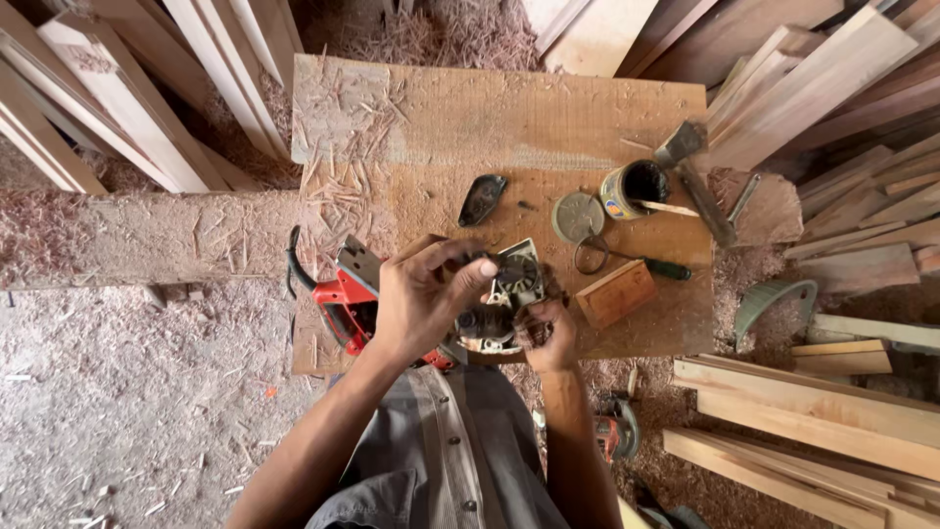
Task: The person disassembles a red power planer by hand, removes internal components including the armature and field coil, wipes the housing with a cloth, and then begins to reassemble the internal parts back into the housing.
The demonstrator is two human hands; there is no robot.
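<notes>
The board was rough, matt wood strewn with dry shavings. The power tool had glossy red plastic; the part in the hands looked dull grey metal. The tin was metal, its lid matt.

bare board beyond the hands; tin, hammer and block crowd the right.
</notes>
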